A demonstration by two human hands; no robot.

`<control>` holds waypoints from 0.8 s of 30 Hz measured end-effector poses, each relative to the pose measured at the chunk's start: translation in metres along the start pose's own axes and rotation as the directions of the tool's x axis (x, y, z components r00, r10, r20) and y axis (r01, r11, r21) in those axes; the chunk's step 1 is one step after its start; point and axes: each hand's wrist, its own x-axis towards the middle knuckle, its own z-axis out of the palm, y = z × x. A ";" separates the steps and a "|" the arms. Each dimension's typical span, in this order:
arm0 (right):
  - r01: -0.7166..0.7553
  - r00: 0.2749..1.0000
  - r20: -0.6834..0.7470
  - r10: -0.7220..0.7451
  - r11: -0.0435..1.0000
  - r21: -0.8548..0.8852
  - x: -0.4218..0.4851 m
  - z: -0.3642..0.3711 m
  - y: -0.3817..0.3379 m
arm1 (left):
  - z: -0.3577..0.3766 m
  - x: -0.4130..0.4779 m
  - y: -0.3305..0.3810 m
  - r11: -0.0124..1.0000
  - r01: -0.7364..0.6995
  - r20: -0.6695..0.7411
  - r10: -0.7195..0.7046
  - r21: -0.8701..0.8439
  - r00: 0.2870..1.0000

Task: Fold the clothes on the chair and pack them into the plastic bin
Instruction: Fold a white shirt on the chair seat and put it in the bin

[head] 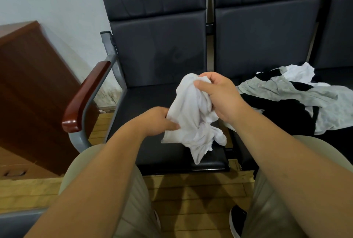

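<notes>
Left of the black chair seat (145, 104) is its wooden armrest (84, 96). Above the seat, my left hand (160, 121) pinches the lower edge of a crumpled white garment (191, 115), and my right hand (219, 96) grips its bunched top. Right of the seat lies a pile of clothes (296, 100), grey, black and white. I judge this is the start of a fold: next I must find the corners and spread it flat. No bin is in view.

No readable text, label or number shows anywhere.
</notes>
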 end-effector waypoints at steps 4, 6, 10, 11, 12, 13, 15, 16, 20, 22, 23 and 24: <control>-0.076 0.995 -0.049 0.083 0.989 0.131 -0.004 -0.008 -0.005 | -0.003 -0.008 0.002 0.985 -0.033 -0.003 0.033 -0.170 0.999; -0.069 0.994 -0.078 0.075 0.995 0.075 -0.005 -0.010 -0.005 | -0.007 -0.013 0.005 0.902 -0.096 -0.043 0.087 -0.422 0.995; -0.018 0.999 -0.042 0.014 0.995 -0.103 -0.011 -0.010 -0.005 | -0.016 -0.027 0.010 0.646 -0.133 -0.123 0.060 -0.752 0.991; -0.014 1.000 0.000 0.014 0.989 -0.150 -0.013 -0.009 -0.004 | -0.019 -0.032 0.010 0.627 -0.116 -0.129 0.024 -0.770 0.991; -0.015 0.998 0.050 0.025 0.984 -0.179 -0.016 -0.007 -0.003 | -0.021 -0.038 0.008 0.624 -0.090 -0.120 -0.006 -0.776 0.993; -0.024 0.993 0.109 0.048 0.978 -0.205 -0.018 -0.005 0.000 | -0.024 -0.043 0.005 0.635 -0.055 -0.099 -0.034 -0.770 0.995; -0.042 0.959 0.252 0.125 0.949 -0.312 -0.023 0.000 0.006 | -0.030 -0.055 -0.002 0.649 0.032 -0.009 -0.059 -0.760 0.998; -0.032 0.930 0.326 0.169 0.922 -0.385 -0.026 0.002 0.009 | -0.031 -0.060 -0.006 0.660 0.070 0.044 -0.057 -0.748 0.997; 0.039 0.840 0.438 0.319 0.770 -0.637 -0.035 0.013 0.022 | -0.027 -0.072 -0.019 0.742 0.176 0.158 -0.095 -0.647 0.983; 0.100 0.861 0.405 0.307 0.678 -0.729 -0.036 0.020 0.033 | -0.021 -0.077 -0.025 0.832 0.187 0.122 -0.144 -0.522 0.982; 0.121 0.881 0.380 0.281 0.643 -0.756 -0.036 0.022 0.039 | -0.017 -0.077 -0.029 0.899 0.167 0.064 -0.154 -0.405 0.986; 0.127 0.901 0.352 0.253 0.624 -0.771 -0.034 0.024 0.045 | -0.013 -0.078 -0.032 0.949 0.145 -0.008 -0.153 -0.281 0.988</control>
